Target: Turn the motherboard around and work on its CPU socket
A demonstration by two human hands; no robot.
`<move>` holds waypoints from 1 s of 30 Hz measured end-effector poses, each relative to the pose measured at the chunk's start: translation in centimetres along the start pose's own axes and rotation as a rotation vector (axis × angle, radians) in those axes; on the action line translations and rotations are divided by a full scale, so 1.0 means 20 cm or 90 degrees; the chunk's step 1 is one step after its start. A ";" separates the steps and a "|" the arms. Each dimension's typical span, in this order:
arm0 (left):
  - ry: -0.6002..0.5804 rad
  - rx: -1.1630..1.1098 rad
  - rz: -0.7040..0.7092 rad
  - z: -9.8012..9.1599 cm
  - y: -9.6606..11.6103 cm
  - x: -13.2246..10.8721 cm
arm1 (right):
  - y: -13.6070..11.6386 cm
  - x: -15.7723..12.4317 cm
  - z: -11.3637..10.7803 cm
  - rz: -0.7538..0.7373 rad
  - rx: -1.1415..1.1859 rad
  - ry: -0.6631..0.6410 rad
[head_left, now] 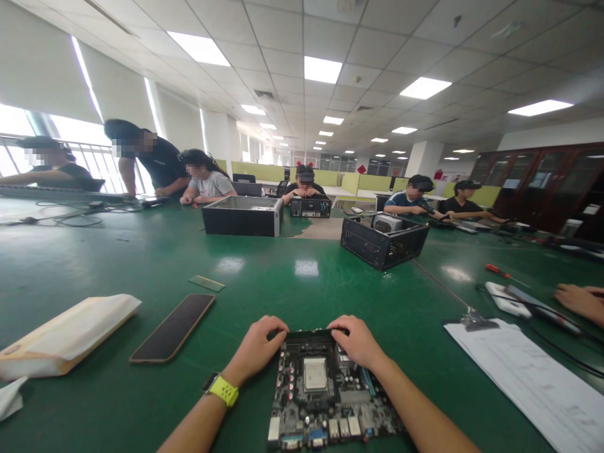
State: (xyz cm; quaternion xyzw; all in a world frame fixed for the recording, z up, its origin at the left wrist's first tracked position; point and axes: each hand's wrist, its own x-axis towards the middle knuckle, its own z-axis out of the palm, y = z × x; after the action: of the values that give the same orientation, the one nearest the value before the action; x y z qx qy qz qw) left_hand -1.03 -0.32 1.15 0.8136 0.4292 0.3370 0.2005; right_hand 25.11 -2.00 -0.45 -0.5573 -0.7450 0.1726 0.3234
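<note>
A motherboard (346, 397) lies flat on the green table in front of me, its ports toward me. A silver processor (314, 374) sits in its socket. Along the far edge stands a dark, narrow strip that looks like a RAM stick (309, 336), at the memory slots. My left hand (261, 345), with a yellow-strapped watch on the wrist, pinches its left end. At its right end, my right hand (357, 341) is closed with thumb and fingers together. Whether the stick is seated in a slot is hard to see.
Left are a phone (174, 330), a thin green strip (206, 283) and a tissue pack (70, 333). Right lie a clipboard (533, 384), a screwdriver (503, 273) and a white device (507, 299), near another person's hand (580, 301). Computer cases (241, 217) stand ahead; several people work around.
</note>
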 end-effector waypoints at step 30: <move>0.013 -0.017 -0.031 -0.02 0.01 -0.01 | -0.03 -0.01 -0.01 0.019 -0.008 0.000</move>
State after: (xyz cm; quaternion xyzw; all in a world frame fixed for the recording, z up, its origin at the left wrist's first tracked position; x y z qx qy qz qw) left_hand -1.21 -0.50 1.42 0.7965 0.4464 0.3463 0.2153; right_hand 24.92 -2.33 -0.02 -0.5707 -0.7375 0.1729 0.3170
